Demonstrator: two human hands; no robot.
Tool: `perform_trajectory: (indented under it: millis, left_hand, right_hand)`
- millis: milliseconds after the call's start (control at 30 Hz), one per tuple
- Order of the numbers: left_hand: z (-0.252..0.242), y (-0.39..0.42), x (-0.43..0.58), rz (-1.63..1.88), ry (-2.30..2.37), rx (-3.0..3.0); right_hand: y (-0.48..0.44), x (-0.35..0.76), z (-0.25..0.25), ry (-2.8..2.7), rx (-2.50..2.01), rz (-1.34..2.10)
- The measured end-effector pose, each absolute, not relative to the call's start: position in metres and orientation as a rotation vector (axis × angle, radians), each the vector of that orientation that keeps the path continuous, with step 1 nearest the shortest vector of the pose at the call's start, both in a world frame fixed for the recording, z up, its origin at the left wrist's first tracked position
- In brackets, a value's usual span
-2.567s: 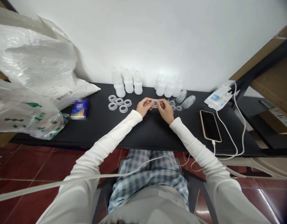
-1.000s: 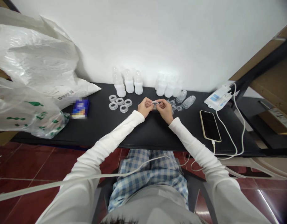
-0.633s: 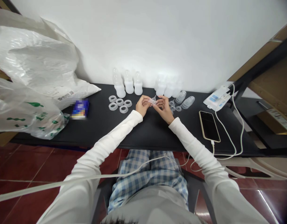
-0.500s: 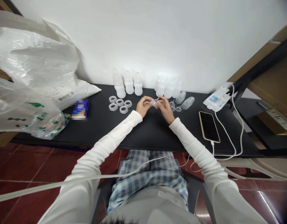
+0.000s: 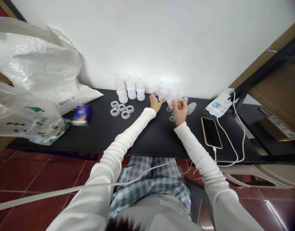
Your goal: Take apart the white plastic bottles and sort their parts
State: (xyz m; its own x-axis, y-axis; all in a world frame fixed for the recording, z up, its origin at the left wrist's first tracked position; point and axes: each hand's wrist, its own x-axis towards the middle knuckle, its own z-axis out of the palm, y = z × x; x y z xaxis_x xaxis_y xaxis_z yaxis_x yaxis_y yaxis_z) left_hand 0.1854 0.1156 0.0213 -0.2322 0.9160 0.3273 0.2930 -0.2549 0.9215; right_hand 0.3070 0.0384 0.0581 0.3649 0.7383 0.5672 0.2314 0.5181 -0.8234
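My left hand (image 5: pixel 156 102) reaches to the front of a white baby bottle (image 5: pixel 163 92), its fingers spread and the thumb close to the bottle's side. Whether it touches the bottle I cannot tell. My right hand (image 5: pixel 180 111) is curled closed around a clear plastic piece (image 5: pixel 176 101), mostly hidden by the fingers. Beneath and beside that hand lie small clear nipples (image 5: pixel 171 118). Clear dome caps (image 5: pixel 191 107) rest just to its right. More white bottles (image 5: pixel 172 93) stand along the wall, blurred by glare and partly behind the right hand.
Three capped baby bottles (image 5: pixel 131 89) stand further left against the wall, with several clear collar rings (image 5: pixel 121 107) before them. A blue packet (image 5: pixel 82 114) and plastic bags (image 5: pixel 39 70) are at the left. A phone (image 5: pixel 211 132) on a white cable and a white-blue package (image 5: pixel 218 103) lie right.
My hands have come apart. The left has moved away from the clear piece toward a white bottle; the right has shifted right, holding a clear piece above the nipples.
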Motion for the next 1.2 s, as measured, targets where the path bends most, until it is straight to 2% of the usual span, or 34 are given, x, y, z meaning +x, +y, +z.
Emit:
perform_trajectory:
  millis: [233,567,867,1200]
  left_hand:
    - [0.035,0.128,0.203,1.294,1.747,1.556]
    - [0.015,0.067,0.129,1.429,1.147,1.920]
    - [0.029,0.050,0.087,1.445,1.007,1.912]
    - [0.032,0.050,0.081,0.918,0.848,1.315]
  right_hand:
    - [0.044,0.314,0.052,-1.198,-1.099,0.345]
    - [0.044,0.315,0.050,-1.364,-1.005,0.525]
    - [0.038,0.316,0.057,-1.495,-0.887,0.873]
    - [0.027,0.315,0.067,-1.583,-0.835,1.014]
